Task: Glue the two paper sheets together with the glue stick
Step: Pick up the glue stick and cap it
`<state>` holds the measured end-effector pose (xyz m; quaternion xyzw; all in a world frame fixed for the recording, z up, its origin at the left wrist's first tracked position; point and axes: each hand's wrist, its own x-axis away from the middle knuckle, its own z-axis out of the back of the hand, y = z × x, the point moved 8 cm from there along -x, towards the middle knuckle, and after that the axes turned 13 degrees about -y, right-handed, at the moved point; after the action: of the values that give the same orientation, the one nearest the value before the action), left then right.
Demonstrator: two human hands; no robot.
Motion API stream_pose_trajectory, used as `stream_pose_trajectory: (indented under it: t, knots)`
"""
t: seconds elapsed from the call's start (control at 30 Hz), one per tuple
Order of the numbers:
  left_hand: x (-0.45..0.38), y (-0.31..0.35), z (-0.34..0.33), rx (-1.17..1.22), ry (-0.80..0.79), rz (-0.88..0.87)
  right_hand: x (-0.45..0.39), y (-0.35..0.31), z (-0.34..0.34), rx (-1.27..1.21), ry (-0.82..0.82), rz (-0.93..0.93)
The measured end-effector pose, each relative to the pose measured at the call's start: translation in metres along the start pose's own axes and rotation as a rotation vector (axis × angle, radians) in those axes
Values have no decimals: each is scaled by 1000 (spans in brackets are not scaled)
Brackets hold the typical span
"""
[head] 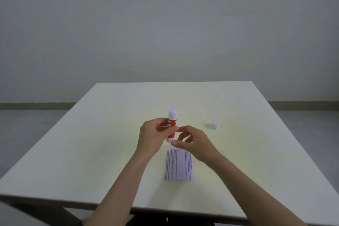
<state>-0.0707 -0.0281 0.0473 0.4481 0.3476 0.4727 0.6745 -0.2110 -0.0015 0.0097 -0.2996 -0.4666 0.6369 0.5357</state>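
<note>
My left hand [152, 134] holds a red glue stick [171, 126] upright above the table, gripping its red body; the white top end points up. The stick's white cap [216, 125] stands alone on the table to the right. My right hand [194, 143] hovers just right of the stick's lower end, fingers curled and apart, thumb tip near the base; the blur hides whether it touches. A sheet of paper [178, 166] with printed lines lies flat just below both hands. I cannot make out a second sheet.
The pale table [91, 143] has its near edge at the bottom of the view and its far edge towards a grey wall. Bare tabletop lies left of the hands and beyond the cap.
</note>
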Motion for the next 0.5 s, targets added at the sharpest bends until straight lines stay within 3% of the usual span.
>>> stream_pose_trajectory:
  t: [0.1, 0.2, 0.3, 0.37, 0.43, 0.5]
  knots:
    - [0, -3, 6, 19, 13, 10, -1, 14, 35, 86, 68, 10]
    - [1, -2, 9, -59, -2, -18, -6, 34, 90, 554, 285, -136]
    - [1, -4, 13, -182, 17, -27, -15, 62, 104, 776, 190, -284]
    - [2, -5, 14, -249, 35, -34, -17, 69, 103, 773, 158, -267]
    - [2, -5, 14, -302, 48, -40, -15, 62, 103, 675, 234, -181]
    - [2, -4, 14, -339, 56, -41, -7, 50, 99, 328, 312, -72]
